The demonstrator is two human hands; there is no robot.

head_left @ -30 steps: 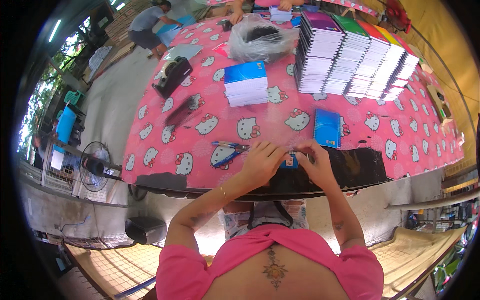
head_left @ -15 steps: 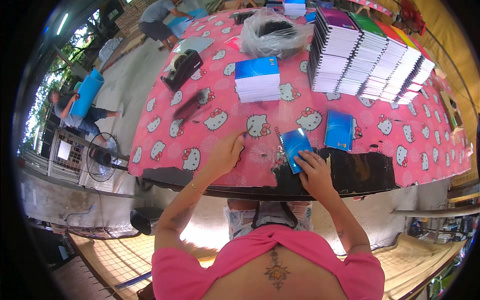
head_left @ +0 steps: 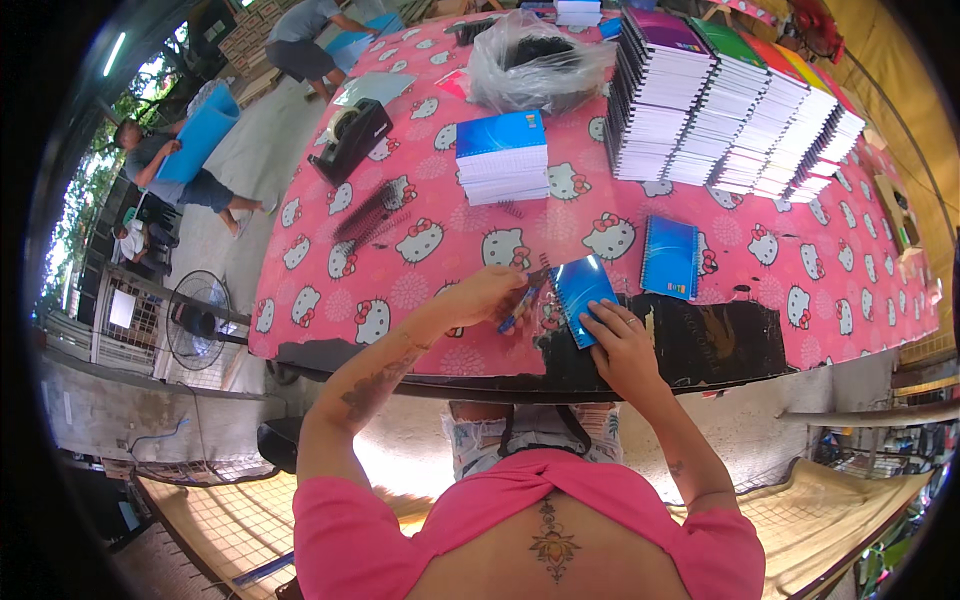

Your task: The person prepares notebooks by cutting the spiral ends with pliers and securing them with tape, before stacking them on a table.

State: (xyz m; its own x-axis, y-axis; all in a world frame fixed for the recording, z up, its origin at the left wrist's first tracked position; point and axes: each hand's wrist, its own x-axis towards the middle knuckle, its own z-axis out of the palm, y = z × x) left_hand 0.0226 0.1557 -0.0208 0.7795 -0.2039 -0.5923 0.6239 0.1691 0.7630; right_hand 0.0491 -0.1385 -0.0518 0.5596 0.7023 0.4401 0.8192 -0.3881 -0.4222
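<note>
A small blue notebook [head_left: 580,285] lies tilted near the table's front edge, a wire coil along its left side sticking out past its top corner. My right hand [head_left: 615,330] grips it at the lower right, fingers across the cover. My left hand [head_left: 495,295] is closed around blue-handled pliers [head_left: 517,312], whose dark jaws are at the coil's projecting end. Whether the jaws touch the wire is hard to make out. Just right of my right hand lies another blue spiral notebook [head_left: 670,258]. Beyond my hands stands a stack of blue-covered notebooks [head_left: 502,160].
Loose black coils [head_left: 370,215] and a tape dispenser [head_left: 350,140] lie at left on the pink tablecloth [head_left: 455,345]. Tall notebook stacks [head_left: 665,95] and a clear plastic bag [head_left: 540,70] stand farther back. A fan [head_left: 197,318] and a person carrying a blue sheet [head_left: 200,135] are off left.
My left hand has moved right, bringing the pliers to the notebook's coil end. My right hand stays on the notebook. The person at left has shifted with the blue sheet.
</note>
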